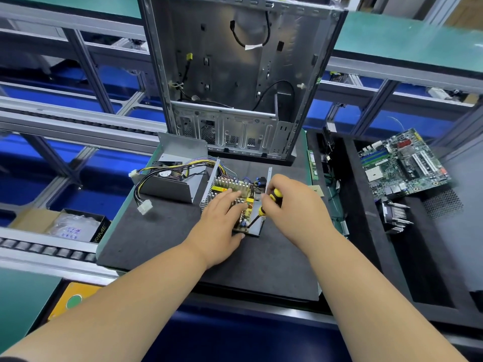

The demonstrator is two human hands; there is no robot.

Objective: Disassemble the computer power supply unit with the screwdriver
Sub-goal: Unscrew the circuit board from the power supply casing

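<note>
While left hand point(222, 218) presses PSU board point(244, 205) flat, right hand point(285, 197) grips screwdriver point(269, 205).

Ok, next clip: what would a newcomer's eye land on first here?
Probably the two bare forearms reaching to mid-frame, where the right hand grips a yellow-and-black screwdriver angled down into the opened power supply unit, while the left hand rests flat on its board. Next, the gutted computer case standing upright just behind, then the green motherboard lying off to the right.
</note>
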